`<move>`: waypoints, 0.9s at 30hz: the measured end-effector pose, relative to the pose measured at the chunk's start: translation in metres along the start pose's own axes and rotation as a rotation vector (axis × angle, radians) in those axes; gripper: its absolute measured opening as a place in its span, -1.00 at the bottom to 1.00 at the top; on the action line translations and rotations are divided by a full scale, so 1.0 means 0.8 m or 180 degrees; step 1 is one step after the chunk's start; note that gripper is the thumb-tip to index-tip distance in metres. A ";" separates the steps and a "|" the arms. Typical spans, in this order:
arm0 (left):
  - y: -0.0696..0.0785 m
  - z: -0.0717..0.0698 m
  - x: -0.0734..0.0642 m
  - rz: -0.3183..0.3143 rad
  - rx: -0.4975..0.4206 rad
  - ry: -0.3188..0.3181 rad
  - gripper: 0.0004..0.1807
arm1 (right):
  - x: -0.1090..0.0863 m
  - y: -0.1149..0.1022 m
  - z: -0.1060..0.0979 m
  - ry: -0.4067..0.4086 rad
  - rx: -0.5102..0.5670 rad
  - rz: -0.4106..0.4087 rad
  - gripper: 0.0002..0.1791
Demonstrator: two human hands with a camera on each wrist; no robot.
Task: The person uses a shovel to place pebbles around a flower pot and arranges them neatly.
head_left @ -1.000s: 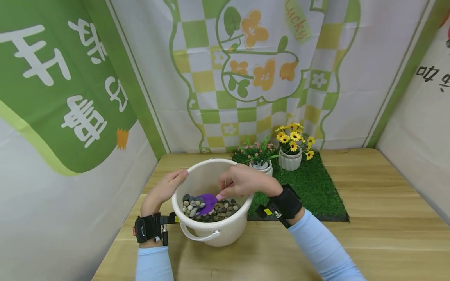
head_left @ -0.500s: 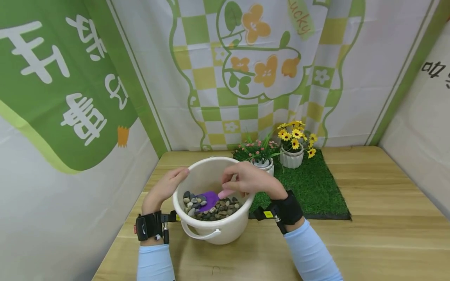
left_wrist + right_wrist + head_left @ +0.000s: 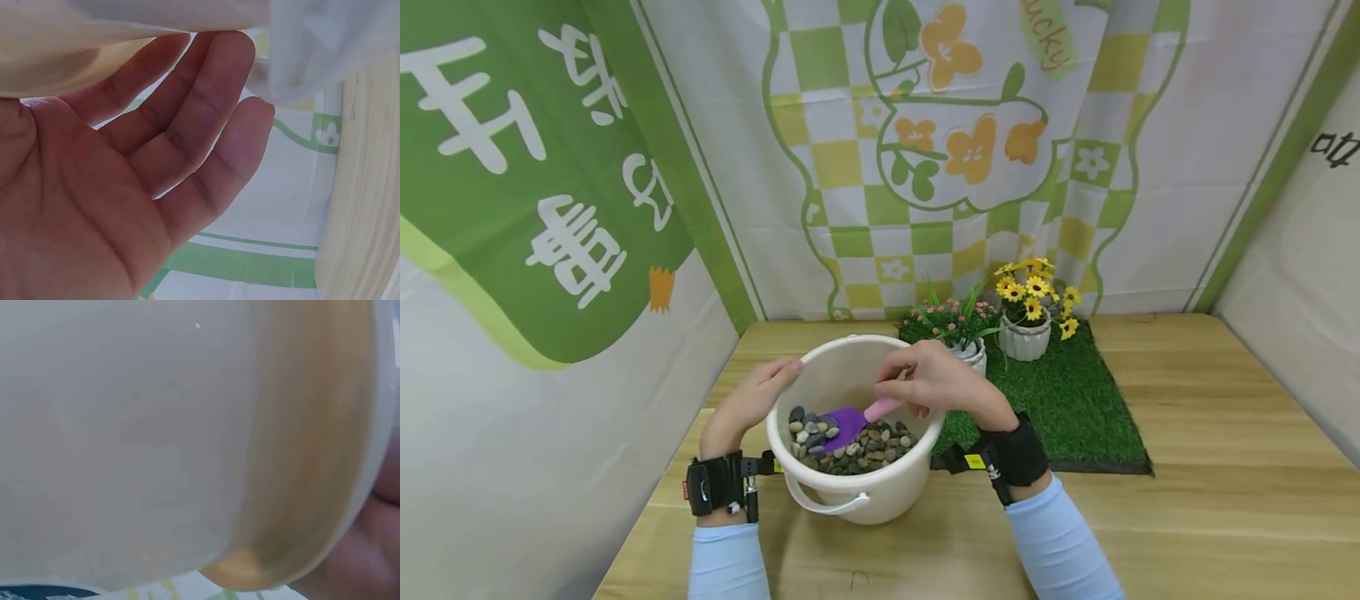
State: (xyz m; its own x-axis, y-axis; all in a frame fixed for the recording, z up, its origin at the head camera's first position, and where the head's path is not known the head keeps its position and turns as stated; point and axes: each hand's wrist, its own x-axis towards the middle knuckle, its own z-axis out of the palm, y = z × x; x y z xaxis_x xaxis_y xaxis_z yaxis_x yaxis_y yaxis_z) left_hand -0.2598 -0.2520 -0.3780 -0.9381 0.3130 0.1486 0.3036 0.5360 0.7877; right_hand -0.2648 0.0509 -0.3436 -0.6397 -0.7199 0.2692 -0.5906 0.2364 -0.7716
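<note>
A cream-white bucket [image 3: 891, 493] with dark and pale pebbles [image 3: 880, 450] in its bottom stands on the wooden table. My left hand [image 3: 752, 404] holds its left rim, thumb over the edge. In the left wrist view the bent fingers [image 3: 215, 94] lie against the outside, under the rim. Over the bucket's right side my right hand [image 3: 940, 382] pinches the pink handle of a small purple shovel [image 3: 848, 427]. The blade lies among the pebbles at the left, with several on or against it. In the right wrist view the bucket wall [image 3: 156, 450] hides most of that hand.
Behind and to the right lies a green turf mat [image 3: 1060, 400]. On it stand a white pot with pink flowers [image 3: 955, 325], partly hidden by my right hand, and a white pot with yellow flowers [image 3: 1026, 333]. Printed cloth [image 3: 895, 233] walls in the table [image 3: 1210, 400].
My right hand has shifted slightly up and right, and more of the pink handle shows. The blade stays at the left among the pebbles. My left hand keeps its place on the rim.
</note>
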 end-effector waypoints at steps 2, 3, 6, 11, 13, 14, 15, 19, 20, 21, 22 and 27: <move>0.001 0.000 0.001 0.0007 0.0017 0.0006 -0.50 | -0.001 -0.002 -0.002 0.0035 0.0025 0.0048 -0.86; 0.002 0.000 0.001 0.0007 0.0019 0.0013 -0.51 | -0.001 -0.004 -0.003 0.0053 -0.0003 0.0064 -0.86; 0.004 -0.001 0.002 0.0027 0.0030 0.0034 -0.53 | -0.003 -0.014 -0.006 0.0087 -0.0102 0.0061 -0.83; 0.007 -0.003 0.003 0.0027 0.0007 0.0036 -0.53 | -0.010 -0.042 -0.013 0.0114 -0.0072 0.0076 -0.83; 0.007 -0.003 0.003 0.0020 0.0007 0.0017 -0.52 | -0.011 -0.049 -0.016 0.0111 -0.0022 0.0090 -0.85; 0.007 -0.004 0.003 0.0010 0.0012 0.0014 -0.51 | -0.012 -0.050 -0.016 0.0106 -0.0003 0.0087 -0.85; 0.007 -0.004 0.002 -0.0004 0.0007 0.0016 -0.51 | -0.012 -0.048 -0.016 0.0098 0.0021 0.0086 -0.85; 0.005 -0.003 0.002 -0.0015 0.0027 0.0021 -0.51 | -0.008 -0.028 -0.013 0.0086 0.0074 0.0048 -0.85; 0.004 -0.003 0.002 0.0000 0.0045 0.0022 -0.51 | -0.008 -0.022 -0.013 0.0091 0.0058 0.0025 -0.85; 0.004 -0.003 0.002 0.0013 0.0050 0.0020 -0.51 | -0.008 -0.016 -0.012 0.0097 0.0040 0.0008 -0.85; 0.003 -0.002 0.002 0.0013 0.0061 0.0022 -0.51 | -0.009 -0.011 -0.012 0.0106 0.0019 -0.0019 -0.85; 0.001 -0.001 -0.001 -0.0033 0.0077 0.0018 -0.50 | -0.016 -0.004 -0.015 0.0135 0.0033 -0.0123 -0.84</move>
State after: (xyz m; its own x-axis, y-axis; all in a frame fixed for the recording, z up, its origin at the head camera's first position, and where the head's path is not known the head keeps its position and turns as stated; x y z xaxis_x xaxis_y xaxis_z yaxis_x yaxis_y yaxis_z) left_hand -0.2594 -0.2527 -0.3772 -0.9421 0.3029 0.1440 0.2978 0.5580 0.7745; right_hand -0.2604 0.0676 -0.3375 -0.6370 -0.6999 0.3231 -0.6104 0.2019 -0.7660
